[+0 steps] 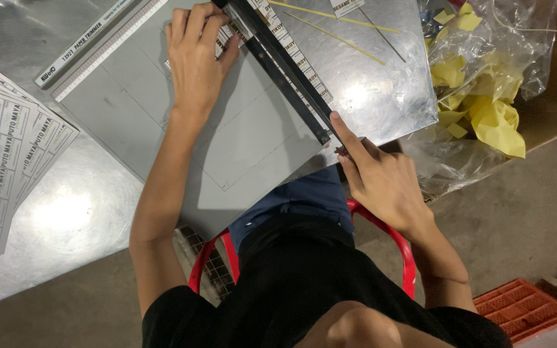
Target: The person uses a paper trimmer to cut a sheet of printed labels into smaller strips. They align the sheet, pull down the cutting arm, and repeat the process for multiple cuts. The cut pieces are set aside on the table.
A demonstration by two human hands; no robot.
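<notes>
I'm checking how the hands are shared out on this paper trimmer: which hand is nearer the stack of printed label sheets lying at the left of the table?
The left hand. It presses a sheet on the trimmer bed, apart from the label sheets. The right hand is farther off, at the blade arm's near end.

Grey paper trimmer (182, 122) flat, black blade arm (283, 67) lowered.

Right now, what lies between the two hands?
In the head view, the trimmer's black blade arm runs between the left hand and right hand, over the grey board.
</notes>
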